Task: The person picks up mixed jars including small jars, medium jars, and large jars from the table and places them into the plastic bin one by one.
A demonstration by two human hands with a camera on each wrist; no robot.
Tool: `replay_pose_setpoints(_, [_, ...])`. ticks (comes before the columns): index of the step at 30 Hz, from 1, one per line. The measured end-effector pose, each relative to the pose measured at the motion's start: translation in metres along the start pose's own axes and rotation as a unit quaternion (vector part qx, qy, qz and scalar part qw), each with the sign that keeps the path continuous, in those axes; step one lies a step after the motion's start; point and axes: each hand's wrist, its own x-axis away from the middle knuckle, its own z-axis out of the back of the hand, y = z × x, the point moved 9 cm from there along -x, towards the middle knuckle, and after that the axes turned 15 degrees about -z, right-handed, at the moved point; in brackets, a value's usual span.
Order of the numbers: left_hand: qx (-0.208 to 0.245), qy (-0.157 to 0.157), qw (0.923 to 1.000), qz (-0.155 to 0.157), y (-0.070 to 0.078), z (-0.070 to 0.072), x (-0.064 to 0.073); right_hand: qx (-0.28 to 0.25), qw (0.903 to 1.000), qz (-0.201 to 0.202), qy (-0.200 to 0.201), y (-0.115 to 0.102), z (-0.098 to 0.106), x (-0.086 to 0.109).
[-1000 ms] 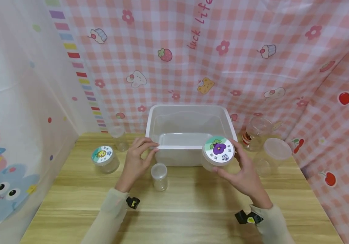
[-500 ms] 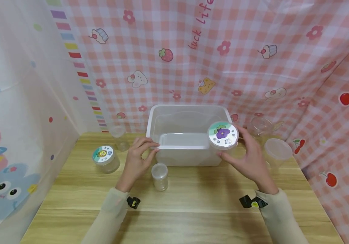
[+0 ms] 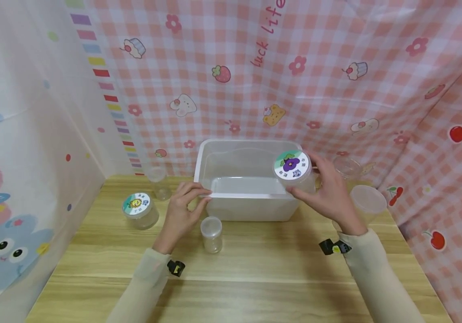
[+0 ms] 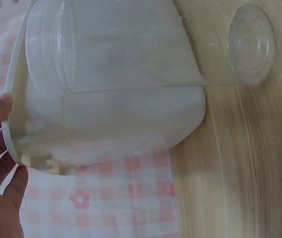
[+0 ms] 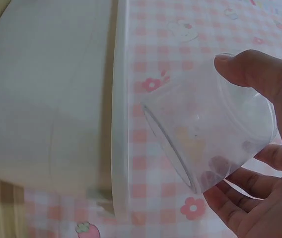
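My right hand [image 3: 329,193] grips a clear plastic jar [image 3: 303,183] whose lid bears a purple vegetable sticker. The jar overlaps the front right corner of a white plastic bin [image 3: 251,208] in the head view. In the right wrist view the thumb and fingers wrap round the jar [image 5: 205,129], tilted close beside the bin's rim [image 5: 120,109]. My left hand [image 3: 181,211] pinches the bin's front left rim between thumb and fingers. Just in front of the bin stands a small clear jar [image 3: 211,235], which shows large in the left wrist view.
To the left stand a jar with a flower-stickered lid [image 3: 140,211] and a slim clear jar [image 3: 159,184]. Behind my right hand are a clear jar [image 3: 347,167] and another with a frosted lid [image 3: 368,198]. A checked pink cloth [image 3: 231,89] hangs behind the bin.
My right hand has lifted the stickered jar up and away from me, from in front of the bin to over its front right corner. The left hand stays on the rim.
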Motion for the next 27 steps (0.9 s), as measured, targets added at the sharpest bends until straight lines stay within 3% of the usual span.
replay_pose_setpoints(13, [0.006,0.001,1.0000,-0.004,0.000,0.000,0.001,0.126,0.9900,-0.016,-0.060,0.011,-0.022,-0.021])
replay_pose_setpoints(22, [0.012,-0.002,0.9999,0.003,0.000,-0.001,0.000,0.126,0.9899,0.031,-0.057,0.009,-0.024,-0.017])
replay_pose_setpoints(27, [0.010,0.000,0.9999,0.003,0.000,0.000,0.001,0.107,0.9926,0.027,-0.052,0.008,-0.022,-0.013])
